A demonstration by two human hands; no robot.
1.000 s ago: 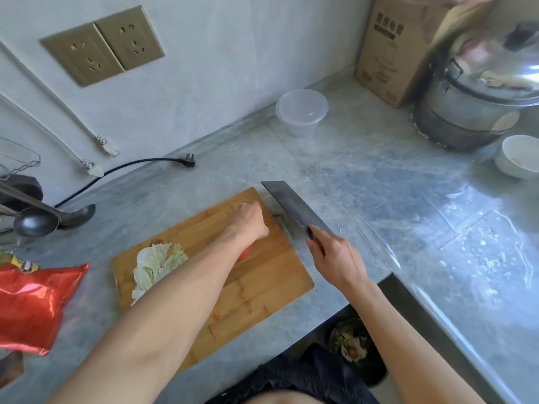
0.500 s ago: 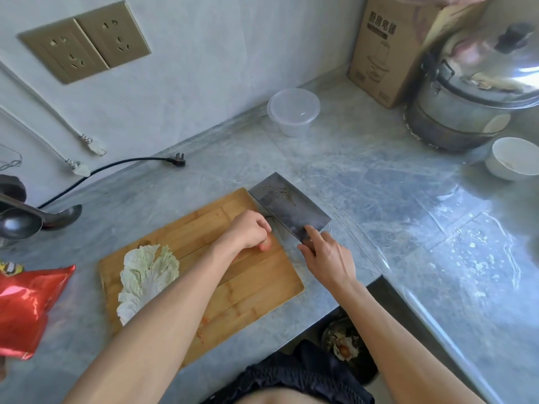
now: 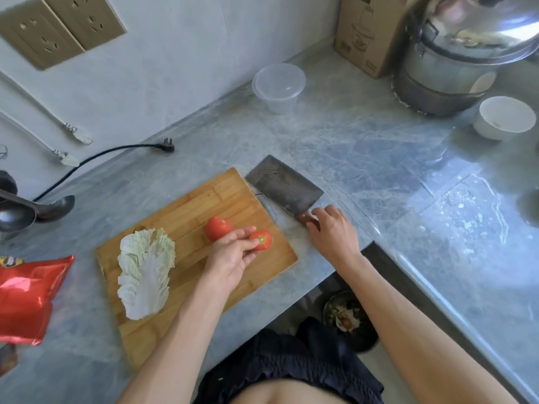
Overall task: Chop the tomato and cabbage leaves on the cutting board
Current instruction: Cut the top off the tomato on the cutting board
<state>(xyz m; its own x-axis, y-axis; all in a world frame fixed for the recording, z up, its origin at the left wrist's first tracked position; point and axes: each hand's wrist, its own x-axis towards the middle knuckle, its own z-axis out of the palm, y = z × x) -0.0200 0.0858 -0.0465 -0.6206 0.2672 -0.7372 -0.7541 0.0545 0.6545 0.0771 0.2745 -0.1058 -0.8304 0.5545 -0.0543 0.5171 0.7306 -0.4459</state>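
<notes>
The person's left hand [image 3: 230, 255] is pinching a small cut piece of tomato [image 3: 261, 239] between its fingertips, stem end facing up, just above the right part of the wooden cutting board [image 3: 163, 322]. The larger tomato piece [image 3: 218, 228] is sitting on the board just behind that hand, close against the fingers. The cabbage leaves [image 3: 145, 272] are lying flat on the left half of the board, well apart from the hand and untouched.

The right hand [image 3: 332, 231] is resting on the marble counter [image 3: 379, 158] beside the board's right edge, its fingers curling loosely over the wooden handle of the cleaver [image 3: 284, 188]. The cleaver's blade is lying flat on the counter, just beyond the board's far right corner, pointing away from the person.

Further back a clear plastic container [image 3: 278, 87] is standing near the wall, with a cardboard box [image 3: 367, 36] and a steel pot [image 3: 466, 53] at the far right and a white bowl [image 3: 503, 118] in front of the pot. A red snack bag [image 3: 27, 298] is lying at the left edge, and a black plug [image 3: 167, 147] is lying on the counter behind the board
</notes>
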